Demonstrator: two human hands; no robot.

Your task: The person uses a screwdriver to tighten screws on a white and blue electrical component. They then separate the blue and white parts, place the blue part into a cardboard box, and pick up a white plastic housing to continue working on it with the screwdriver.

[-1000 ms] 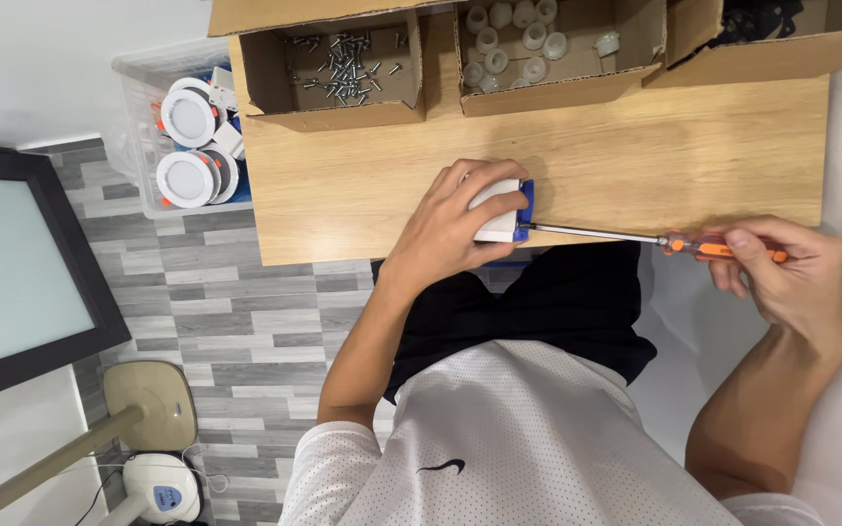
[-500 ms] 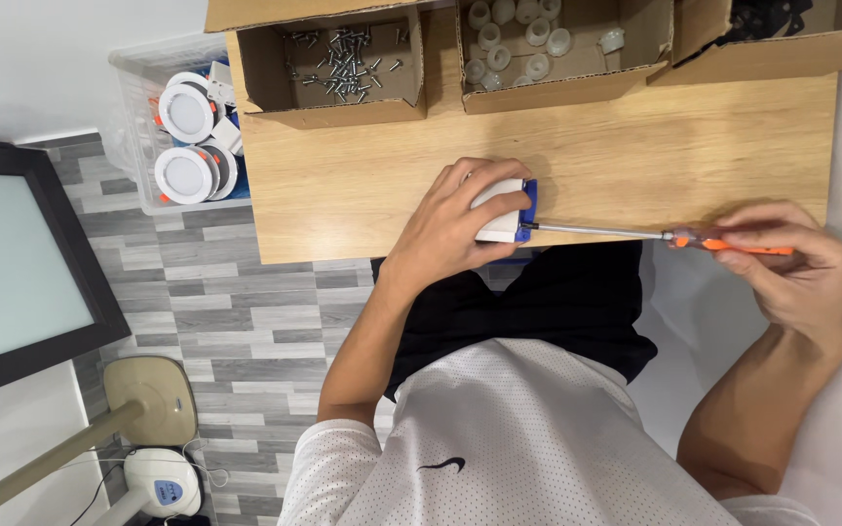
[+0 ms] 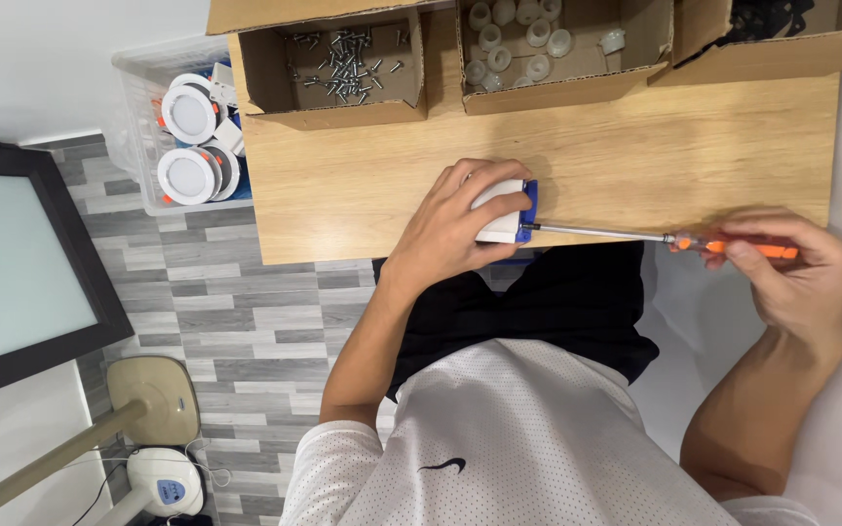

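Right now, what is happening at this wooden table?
A person in a white shirt works at the wooden table. The left hand presses a small white and blue part against the table edge. The right hand holds an orange-handled screwdriver, whose tip meets the part's side. At the far edge stand open cardboard boxes, one with screws, one with small white pieces.

Along the wooden table's (image 3: 635,146) far edge sit a cardboard box of screws (image 3: 343,63) and another of white caps (image 3: 528,39); beside its left edge, a clear bin of round lamps (image 3: 187,136).
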